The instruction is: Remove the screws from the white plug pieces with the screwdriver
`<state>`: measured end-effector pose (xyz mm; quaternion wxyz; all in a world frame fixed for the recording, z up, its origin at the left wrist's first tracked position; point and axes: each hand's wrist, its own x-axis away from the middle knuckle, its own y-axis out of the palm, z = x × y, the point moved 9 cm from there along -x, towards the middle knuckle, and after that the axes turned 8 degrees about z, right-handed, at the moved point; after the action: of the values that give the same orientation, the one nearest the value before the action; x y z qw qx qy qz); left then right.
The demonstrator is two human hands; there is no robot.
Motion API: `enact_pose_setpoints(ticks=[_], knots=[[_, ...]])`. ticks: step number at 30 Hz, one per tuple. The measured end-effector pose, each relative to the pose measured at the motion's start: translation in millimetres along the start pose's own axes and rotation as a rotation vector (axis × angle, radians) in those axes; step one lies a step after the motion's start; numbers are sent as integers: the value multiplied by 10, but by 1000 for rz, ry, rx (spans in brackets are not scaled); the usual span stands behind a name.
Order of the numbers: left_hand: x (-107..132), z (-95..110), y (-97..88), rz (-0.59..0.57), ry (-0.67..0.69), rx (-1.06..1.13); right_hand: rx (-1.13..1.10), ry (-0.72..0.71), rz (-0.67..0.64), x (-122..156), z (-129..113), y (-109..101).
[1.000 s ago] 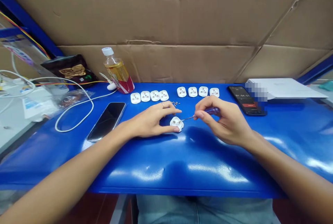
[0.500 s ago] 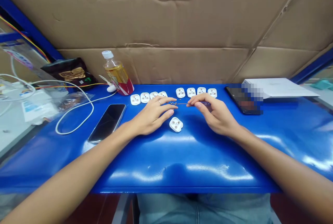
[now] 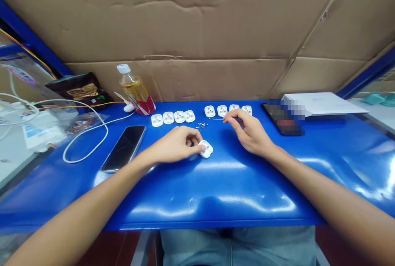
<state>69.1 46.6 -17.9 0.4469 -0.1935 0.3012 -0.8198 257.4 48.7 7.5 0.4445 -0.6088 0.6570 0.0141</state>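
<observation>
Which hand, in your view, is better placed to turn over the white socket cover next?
Probably the left hand: its fingertips touch the white socket cover, while the right hand holds a purple-handled screwdriver further off.

Bare left hand [image 3: 175,144] and right hand [image 3: 251,132] are shown, with bare left forearm [image 3: 86,200] and right forearm [image 3: 333,204]; pale grey-blue denim trousers [image 3: 237,247] with a thin vertical seam are worn.

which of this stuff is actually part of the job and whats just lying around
Part of the work:
left hand, fingers on a white socket piece
right hand holding a purple-handled screwdriver
tiny metal parts
eight more white socket pieces

Lying about:
black smartphone
plastic drink bottle
white cable
second phone
</observation>
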Motion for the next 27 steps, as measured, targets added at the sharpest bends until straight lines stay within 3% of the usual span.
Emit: enact_pose_setpoints(ticks=[4, 8, 12, 15, 19, 27], knots=[[-36, 82, -159, 28, 44, -22, -6, 2, -22, 8, 39, 55], [-206, 307, -576, 128, 189, -211, -16, 9, -63, 16, 85, 126], [-552, 407, -978, 258, 281, -384, -16, 6, -70, 21, 93, 136], [-821, 363, -1029, 238, 334, -415, -16, 0, -51, 25, 58, 98], [-1063, 177, -899, 156, 321, -436, -50, 13, -39, 40, -12, 63], [-1156, -35, -674, 130, 331, -512, -129, -33, -51, 69, -173, 68]])
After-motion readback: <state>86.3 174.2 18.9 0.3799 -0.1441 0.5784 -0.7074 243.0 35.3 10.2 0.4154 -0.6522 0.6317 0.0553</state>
